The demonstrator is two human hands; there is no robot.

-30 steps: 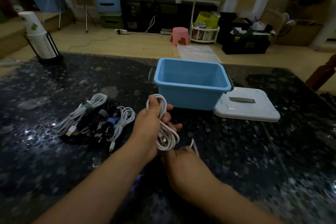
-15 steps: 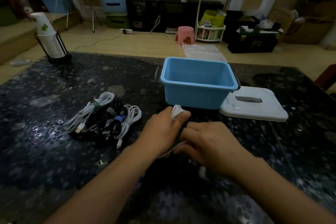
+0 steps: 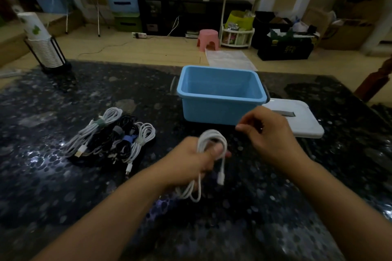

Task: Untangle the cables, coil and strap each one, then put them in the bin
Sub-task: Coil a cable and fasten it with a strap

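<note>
Landmark: blue bin (image 3: pixel 221 93), open at the top, nothing seen inside.
White cable (image 3: pixel 212 146): coiled in loops, held up just in front of the bin's near wall, a bit left of its middle.
Long way of the coil: up and down, top loop toward the bin, low loops hanging away from it; one plug end dangling loose.
Strap on this coil: none seen.
Left hand (image 3: pixel 195 161): fingers curled tight round the middle of the coil, thumb pressed on the front.
Right hand (image 3: pixel 269 133): right in front of the bin's near right corner, apart from the coil; fingertips pinched together, maybe on something thin, too small to tell.
Nearer hand to the bin: the right one.
Strapped cables (image 3: pixel 112 137): white and black bundles lying well left of the bin.
White lid (image 3: pixel 301 121): flat, touching the bin's right side.
Likely next: wrap a strap round the coil, then lift forward into the bin.
</note>
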